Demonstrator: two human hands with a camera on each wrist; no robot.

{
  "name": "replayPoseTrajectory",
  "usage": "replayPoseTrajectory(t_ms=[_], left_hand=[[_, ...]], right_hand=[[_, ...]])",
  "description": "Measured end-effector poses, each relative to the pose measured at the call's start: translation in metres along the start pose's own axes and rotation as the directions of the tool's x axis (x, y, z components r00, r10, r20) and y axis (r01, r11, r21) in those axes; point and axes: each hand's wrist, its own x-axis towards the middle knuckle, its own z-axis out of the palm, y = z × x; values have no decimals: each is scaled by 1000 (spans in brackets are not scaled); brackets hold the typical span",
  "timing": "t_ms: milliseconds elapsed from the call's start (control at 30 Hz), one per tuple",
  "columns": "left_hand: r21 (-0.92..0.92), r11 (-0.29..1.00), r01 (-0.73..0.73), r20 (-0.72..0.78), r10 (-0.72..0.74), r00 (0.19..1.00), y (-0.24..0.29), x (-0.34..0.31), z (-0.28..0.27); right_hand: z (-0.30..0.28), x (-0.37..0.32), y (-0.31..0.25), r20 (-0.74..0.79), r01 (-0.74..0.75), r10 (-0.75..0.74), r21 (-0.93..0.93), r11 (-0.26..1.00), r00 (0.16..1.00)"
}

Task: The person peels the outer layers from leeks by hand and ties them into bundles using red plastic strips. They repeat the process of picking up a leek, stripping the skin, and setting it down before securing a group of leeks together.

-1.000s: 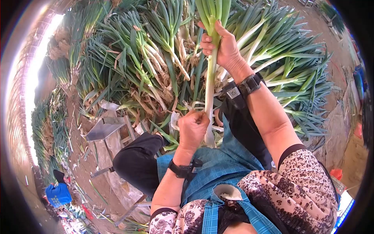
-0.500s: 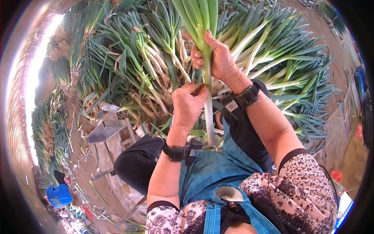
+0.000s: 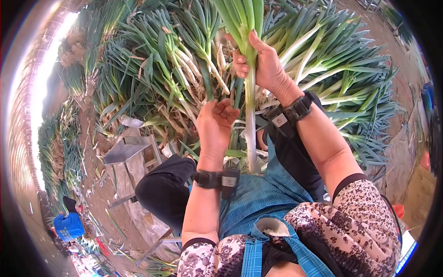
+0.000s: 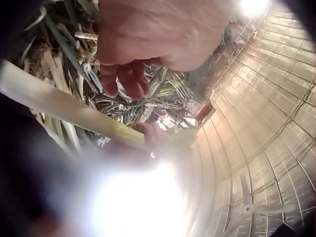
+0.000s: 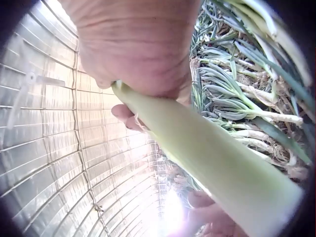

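In the head view a thick large green onion (image 3: 250, 111) stands nearly upright, green leaves at the top and pale shank pointing down to the apron. My right hand (image 3: 267, 67) grips it just below the leaves, thumb lying along the stalk. To the left of the shank is my left hand (image 3: 216, 122), its fingers loosely bent, with a gap to the stalk and nothing visible in it. The left wrist view shows the same pale shank (image 4: 69, 106) passing beside the loose fingers (image 4: 131, 84). From the right wrist, the smooth shank (image 5: 212, 148) runs out from under my palm.
Piles of green onions with roots (image 3: 184, 69) lie ahead to the left, and cleaner white-shanked ones (image 3: 337, 97) fan out to the right. A metal stand (image 3: 124, 150) is beside my left knee (image 3: 164, 189). A person in blue (image 3: 69, 224) is far left.
My left hand rose from low on the shank to near the right hand, then came off to the left with its fingers loosened. The right hand keeps its grip, shifting slightly.
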Motion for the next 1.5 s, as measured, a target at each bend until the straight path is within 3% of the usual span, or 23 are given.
replayPoseTrajectory(t_ms=[67, 133, 400, 467, 500, 533, 633, 700, 933, 1000, 1033, 1067, 1100, 1133, 1167, 1267, 1300, 1333, 1367, 1400, 1433, 1467, 1500], left_hand=[[138, 989, -45, -19, 48, 999, -9, -6, 9], [634, 679, -370, 204, 314, 927, -18, -2, 21], [762, 525, -380, 202, 364, 909, -21, -1, 16], [225, 945, -239, 22, 240, 971, -23, 4, 11], [68, 984, -164, 34, 162, 986, -20, 5, 6], [69, 984, -163, 35, 161, 986, -22, 5, 4], [288, 932, -218, 72, 206, 976, -16, -5, 22], [681, 606, -411, 273, 311, 910, -13, -7, 29], [803, 434, -409, 267, 353, 897, -6, -9, 34], [778, 532, -335, 163, 343, 925, -12, -6, 29], [671, 668, -321, 125, 325, 937, -17, 3, 20], [669, 670, -321, 125, 325, 938, -15, 2, 21], [349, 924, -159, -13, 175, 985, -13, 0, 20], [-46, 999, 21, -84, -25, 996, -9, -1, 18], [-182, 975, 127, 11, -127, 992, -13, 11, -9], [-149, 979, 141, 126, -122, 984, -9, 15, -53], [81, 997, 0, 8, 0, 1000, -11, 7, -55], [79, 997, 4, -1, -4, 1000, -19, 2, -64], [548, 822, -159, -15, 199, 980, -34, 0, -81], [878, 416, -236, 71, 375, 924, -47, -1, -104], [932, 83, -353, 292, 406, 866, -60, 1, -143], [995, 23, -98, 91, 212, 973, -54, -8, -151], [983, -131, -125, 157, 281, 947, -52, -9, -155]], right_hand=[[2, 1, 4, -32, -8, 8, 4, 1000, 999], [6, 3, 6, -62, -10, 10, 4, 1000, 998], [7, 1, 10, -57, 1, 0, 7, 1000, 998], [6, 1, 9, -55, 10, -9, 9, 1000, 998], [6, 1, 9, -55, 10, -9, 9, 1000, 998], [6, 0, 8, -50, 6, -6, 13, 1000, 999], [8, -1, 8, -49, -2, 2, 1, 1000, 999], [10, -3, 10, -53, -9, 9, -14, 1000, 999], [8, -1, 13, -11, -25, 25, -49, 998, 1000], [8, -2, 11, -2, -38, 38, -47, 998, 999], [7, -2, 9, 9, -32, 32, -49, 998, 999], [7, -3, 7, 18, -25, 26, -52, 998, 1000], [8, -3, 7, 19, -13, 13, -19, 1000, 1000], [6, -4, 4, 16, -16, 16, -22, 1000, 1000], [3, -5, 1, 13, -12, 12, -20, 1000, 1000], [-3, -6, -3, -35, 13, -14, -48, 999, 999], [-4, -6, -6, -99, 30, -38, -75, 997, 994], [-6, -5, -9, -156, 48, -64, -105, 993, 986], [-9, -5, -12, -180, 31, -48, -96, 995, 983], [-12, -5, -14, -179, 26, -41, -89, 996, 983], [-16, -4, -17, -197, 46, -62, -85, 995, 978], [-18, -3, -19, -214, 69, -85, -82, 994, 973], [-21, -4, -20, -220, 78, -92, -73, 994, 971]])
